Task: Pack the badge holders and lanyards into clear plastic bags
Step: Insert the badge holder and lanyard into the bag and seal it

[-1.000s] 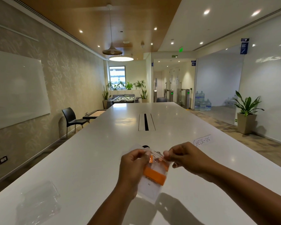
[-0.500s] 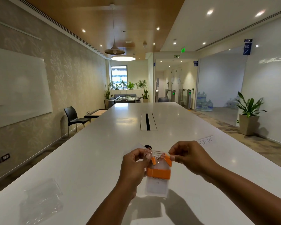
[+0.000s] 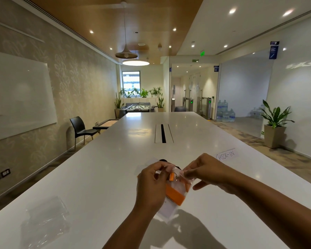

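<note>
A clear bag [image 3: 177,174] is held just above the white surface [image 3: 101,173], tilted, its mouth up and away from the person. Inside it sits a badge holder [image 3: 175,195] with an orange band, with an orange lanyard [image 3: 171,177] and a metal clip near the bag's mouth. 2 hands hold the bag at its top edge. The left hand [image 3: 151,187] grips the left side, fingers [image 3: 162,168] curled over the rim. The right hand [image 3: 209,171] pinches the right corner with narrow fingers [image 3: 188,173], the lower ones loose. Just behind the bag a small dark thing [image 3: 162,160] shows, mostly hidden. Behind and right of the bag lies a label [image 3: 227,155] reading CHECK-IN. Well left of the bag, nearer the person, lies a stack of clear bags [image 3: 45,218].
</note>
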A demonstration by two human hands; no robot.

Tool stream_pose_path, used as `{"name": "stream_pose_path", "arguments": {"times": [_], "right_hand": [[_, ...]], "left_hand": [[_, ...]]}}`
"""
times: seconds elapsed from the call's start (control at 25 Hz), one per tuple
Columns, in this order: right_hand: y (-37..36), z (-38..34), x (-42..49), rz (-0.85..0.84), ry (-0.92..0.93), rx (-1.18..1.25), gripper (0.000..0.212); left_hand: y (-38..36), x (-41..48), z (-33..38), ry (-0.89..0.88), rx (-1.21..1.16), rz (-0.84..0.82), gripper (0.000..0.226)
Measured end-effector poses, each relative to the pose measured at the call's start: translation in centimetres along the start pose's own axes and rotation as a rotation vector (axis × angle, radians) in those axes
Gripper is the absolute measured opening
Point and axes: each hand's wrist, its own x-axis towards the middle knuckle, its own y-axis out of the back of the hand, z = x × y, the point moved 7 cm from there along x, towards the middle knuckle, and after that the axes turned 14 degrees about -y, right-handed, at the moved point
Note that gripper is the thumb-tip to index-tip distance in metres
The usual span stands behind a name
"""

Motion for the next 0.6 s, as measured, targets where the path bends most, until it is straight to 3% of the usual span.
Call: {"name": "stream_pose_path", "arguments": {"times": [0.2,0.6], "right_hand": [[0.3,-0.1,-0.5,-0.195,-0.132,-0.013,0.015],[1.6,-0.8,-1.2,-0.215,-0.206,-0.082,0.01]], "left_hand": [[-0.2,-0.2,0.8,-0.082,0.068,0.01,0.021],[0.0,-0.7,2.1,-0.227,0.08,0.07,0.031]]}}
